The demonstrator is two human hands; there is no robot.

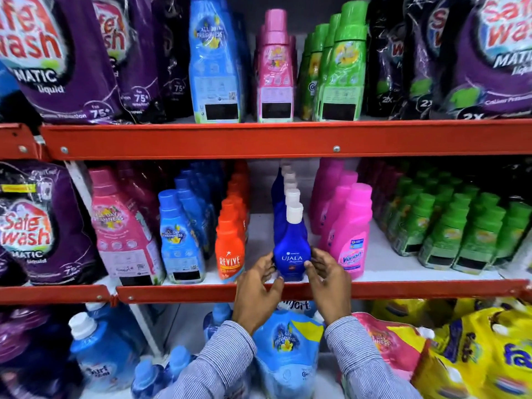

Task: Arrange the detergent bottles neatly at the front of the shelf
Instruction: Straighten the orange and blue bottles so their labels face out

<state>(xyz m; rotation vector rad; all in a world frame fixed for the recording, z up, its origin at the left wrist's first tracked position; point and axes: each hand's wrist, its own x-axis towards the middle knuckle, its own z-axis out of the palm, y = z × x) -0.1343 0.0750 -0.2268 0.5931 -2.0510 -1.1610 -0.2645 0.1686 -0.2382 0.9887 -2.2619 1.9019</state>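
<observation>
A dark blue Ujala bottle [291,249] with a white cap stands upright at the front edge of the middle shelf [417,289], heading a row of like bottles behind it. My left hand [256,289] cups its lower left side and my right hand [328,280] cups its lower right side, fingertips touching the bottle. An orange Revive bottle [229,254] stands just left of it at the front. A pink Vanish bottle [351,234] stands just right of it, also at the front.
The middle shelf also holds blue bottles [178,240], a pink bottle [123,228], a purple Safe Wash pouch [37,226] and several green bottles [472,231]. The red upper shelf beam [259,141] hangs overhead. Pouches and blue bottles fill the shelf below.
</observation>
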